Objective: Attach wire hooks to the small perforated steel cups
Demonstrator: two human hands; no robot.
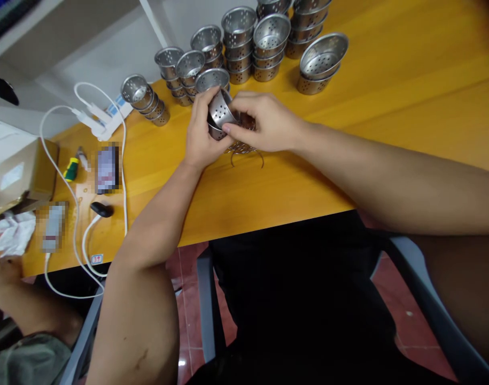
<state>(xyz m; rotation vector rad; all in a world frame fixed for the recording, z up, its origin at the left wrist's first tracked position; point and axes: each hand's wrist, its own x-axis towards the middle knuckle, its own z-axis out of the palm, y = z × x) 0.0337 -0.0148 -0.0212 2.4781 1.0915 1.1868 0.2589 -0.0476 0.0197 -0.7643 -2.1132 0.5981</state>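
Observation:
A small perforated metal cup is tilted between my two hands, above the yellow table. My left hand is wrapped round its left side, and a second metal cup shows just beneath it. From the right, my right hand pinches the upper cup's edge with thumb and fingers; the fingertips are partly hidden. Thin curved metal wires lie on the table under my right hand. Right behind my left fingers stands another perforated cup, close to the nested stacks.
Several stacks of perforated cups line the table's back, with an oval pair to the right. Leftward are a power strip with white cables, a phone, a screwdriver and a cardboard box. Another person's arm rests lower left.

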